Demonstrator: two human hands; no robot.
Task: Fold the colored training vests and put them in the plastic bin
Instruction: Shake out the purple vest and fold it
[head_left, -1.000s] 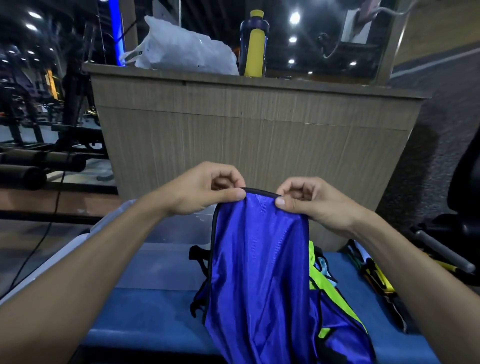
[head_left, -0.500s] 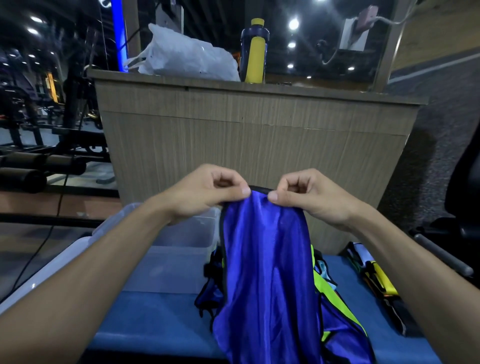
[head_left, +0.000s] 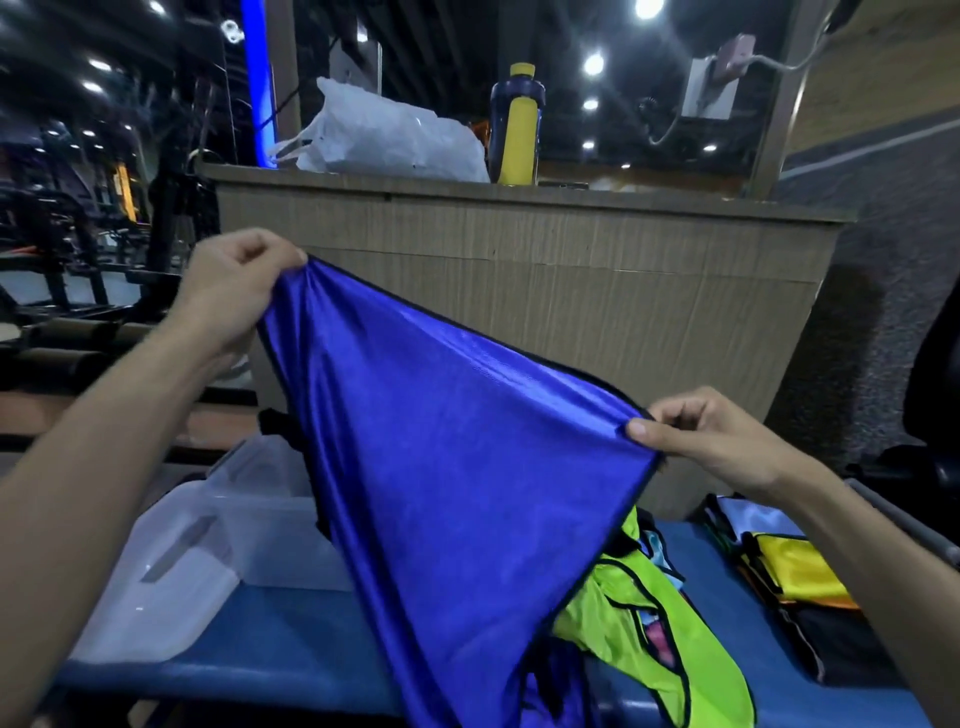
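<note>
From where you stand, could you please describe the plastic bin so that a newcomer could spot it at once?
Start at the wooden counter and look down to the blue padded bench in front of it. The plastic bin sits on the bench's left part, below the left hand and partly behind the blue vest. It is the only clear, rigid container; everything beside it is coloured fabric.

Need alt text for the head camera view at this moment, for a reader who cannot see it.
Two hands stretch a blue vest in the air, the left hand pinching its edge high, the right hand lower. Below, on a blue bench, a clear plastic bin stands at left and a neon-yellow vest lies at right. A wooden counter stands behind.
</note>
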